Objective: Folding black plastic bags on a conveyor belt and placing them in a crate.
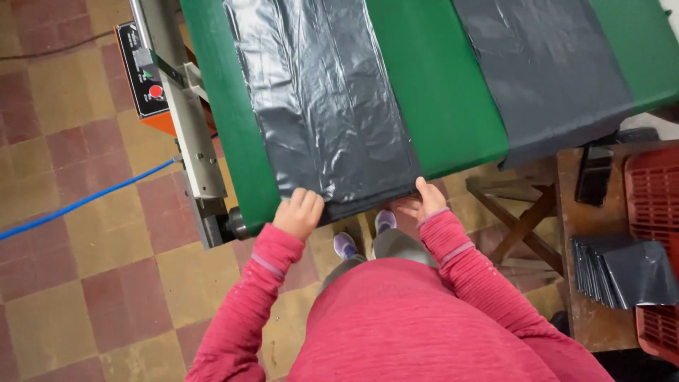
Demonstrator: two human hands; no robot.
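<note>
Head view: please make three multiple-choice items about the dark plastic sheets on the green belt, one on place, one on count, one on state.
1. Where do the left hand and right hand grip the near sheet?
A. its near edge
B. its far edge
C. its middle

2. How many dark sheets lie on the green belt?
A. one
B. two
C. four

3. How does the near sheet lie?
A. rolled up
B. spread flat, wrinkled
C. crumpled into a ball

Answers: 1 A, both hands are at the belt's end nearest the person; 2 B, a second sheet lies to the right; 3 B, it lies flat with shiny creases.
</note>
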